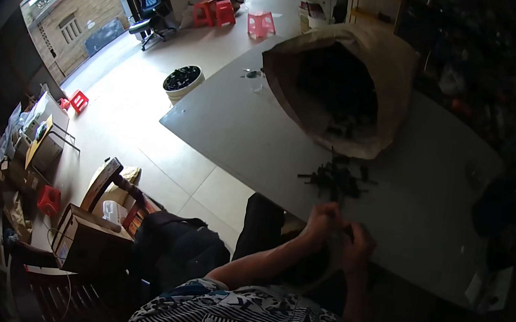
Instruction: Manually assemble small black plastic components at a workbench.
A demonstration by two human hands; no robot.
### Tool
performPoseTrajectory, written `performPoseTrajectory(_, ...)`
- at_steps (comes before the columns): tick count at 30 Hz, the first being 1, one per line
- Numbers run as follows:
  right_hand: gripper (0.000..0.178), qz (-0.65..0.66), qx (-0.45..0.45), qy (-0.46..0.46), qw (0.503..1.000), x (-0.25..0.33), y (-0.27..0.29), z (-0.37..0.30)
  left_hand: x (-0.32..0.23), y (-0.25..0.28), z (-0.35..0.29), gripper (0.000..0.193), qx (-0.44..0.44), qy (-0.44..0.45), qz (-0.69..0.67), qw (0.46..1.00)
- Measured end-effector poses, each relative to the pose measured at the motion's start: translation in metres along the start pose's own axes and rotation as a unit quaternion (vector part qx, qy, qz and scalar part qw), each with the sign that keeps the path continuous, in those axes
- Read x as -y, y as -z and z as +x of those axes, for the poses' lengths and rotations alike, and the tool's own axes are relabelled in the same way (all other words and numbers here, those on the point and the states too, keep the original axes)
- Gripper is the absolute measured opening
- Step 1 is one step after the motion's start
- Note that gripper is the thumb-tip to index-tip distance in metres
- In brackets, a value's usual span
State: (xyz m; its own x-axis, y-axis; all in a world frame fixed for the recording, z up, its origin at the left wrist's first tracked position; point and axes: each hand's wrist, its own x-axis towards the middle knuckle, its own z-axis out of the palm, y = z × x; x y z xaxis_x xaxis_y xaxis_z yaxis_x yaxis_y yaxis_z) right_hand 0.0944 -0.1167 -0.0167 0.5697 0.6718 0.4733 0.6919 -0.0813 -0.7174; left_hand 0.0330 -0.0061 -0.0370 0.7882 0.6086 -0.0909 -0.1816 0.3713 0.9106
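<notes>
Shirt: at the lower edge, a patterned shirt (250,319) with black-and-white stripes and patches of dark print covers the person's chest.
Left hand: the left hand (324,220) is raised at the near table edge, fingers bent inward; whether it grips anything is too dark to tell.
Right hand: the right hand (359,243) is just beside it, fingers curled toward the left one; I cannot tell what, if anything, is between them.
Black parts: a loose heap of small black parts (337,179), some thin and rod-like, lies on the table just beyond the hands.
Table: the grey-white tabletop (229,134) has a curved far edge.
Paper sack: beyond the heap, a brown paper sack (399,72) lies with its wide mouth toward the person; more small dark pieces show inside its lower lip.
Left of the person: dark cloth (181,248) is near a wooden armchair (101,187) and a cardboard box (90,246).
Bucket: past the table's left corner, a pale bucket (184,91) is full of black pieces.
Far floor: a pinkish-red plastic stool (261,25) and a black office chair (152,0) stand well apart.
</notes>
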Motion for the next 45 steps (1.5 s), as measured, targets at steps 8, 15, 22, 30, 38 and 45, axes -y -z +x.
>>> performPoseTrajectory(8,0.012,-0.011,-0.020,0.004,1.000,0.011,-0.001,-0.004,0.002,-0.009,-0.013,0.019,-0.078,-0.004,-0.024,0.997)
performPoseTrajectory(15,0.017,-0.056,-0.025,0.026,0.998,0.004,-0.004,0.000,0.009,-0.003,0.000,0.012,-0.073,0.060,-0.036,0.995)
performPoseTrajectory(22,0.013,0.247,-0.005,-0.223,0.943,0.006,-0.003,0.020,-0.031,0.006,0.005,0.009,0.047,0.118,-0.055,0.990)
performPoseTrajectory(30,0.012,0.103,-0.065,-0.040,0.992,0.015,-0.003,0.016,-0.030,0.002,0.000,0.014,0.047,0.087,-0.043,0.994)
performPoseTrajectory(38,0.014,0.028,-0.087,-0.003,0.996,0.013,-0.007,0.009,-0.019,-0.004,0.000,0.014,0.009,0.052,-0.033,0.998)
performPoseTrajectory(45,0.015,0.036,-0.070,0.003,0.997,0.004,-0.001,0.003,-0.012,0.002,0.007,0.014,0.036,0.104,-0.096,0.989)
